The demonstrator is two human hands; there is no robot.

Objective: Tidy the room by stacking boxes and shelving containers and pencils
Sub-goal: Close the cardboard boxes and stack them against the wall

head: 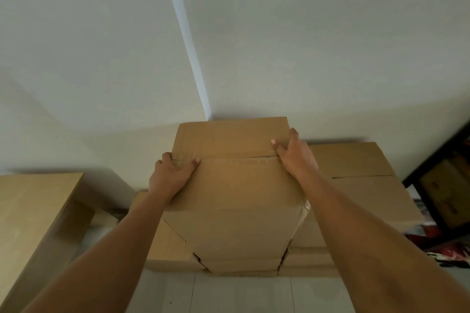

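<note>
So I'm looking down over both arms at a tall stack of cardboard boxes pushed into the corner of the room. The top box (236, 173) sits at the peak of that stack, right up against the white wall (101, 58), with its taped centre seam running left to right across the lid.

My left hand (170, 175) is on the box's left top edge, thumb lying flat along the seam and the other fingers wrapped over the edge onto the side, so it's gripping the box. My right hand (295, 155) does the same on the right edge: thumb on the lid near the seam, fingers curled over the side, holding on. Can't see the fingertips past either edge.

Under the top box there's at least one more box (239, 265) peeking out at the bottom, and a lower box (167, 246) pokes out to the left with a loose-looking flap. To the right, a wider stack of boxes (361, 173) sits lower than the one I'm holding, just beside it and also against the wall.

Far left there's a light wooden table (33, 208). Far right, a dark shelf frame (437, 168) with what looks like another carton inside. Some red and black fabric (442, 249) lies on the floor by it. Pale floor tiles (241, 295) are below.
</note>
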